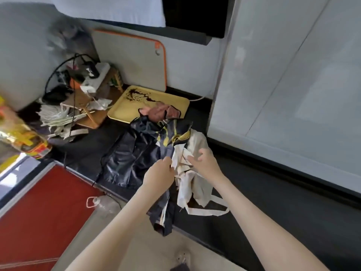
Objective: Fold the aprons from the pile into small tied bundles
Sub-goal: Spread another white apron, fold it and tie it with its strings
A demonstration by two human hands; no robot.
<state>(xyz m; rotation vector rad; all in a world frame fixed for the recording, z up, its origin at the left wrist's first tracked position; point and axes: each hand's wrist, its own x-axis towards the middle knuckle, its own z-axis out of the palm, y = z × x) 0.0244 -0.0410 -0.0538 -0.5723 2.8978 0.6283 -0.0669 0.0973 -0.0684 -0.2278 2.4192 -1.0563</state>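
Near yellow tray point(125, 109): left hand point(159, 174) pinches navy apron point(132, 153), right hand point(206, 163) on white apron point(195, 185) (grip unclear); tangled straps point(207, 212) could snag, dragging both.

No legible words, numbers or brand names anywhere. Yellow marks on the dark apron point(132, 153) just beyond the left hand point(158, 175), too blurred to read. Dark print on the yellow tray point(125, 110) farther beyond, and bright packaging point(19, 137) far to that hand's left, equally unreadable.
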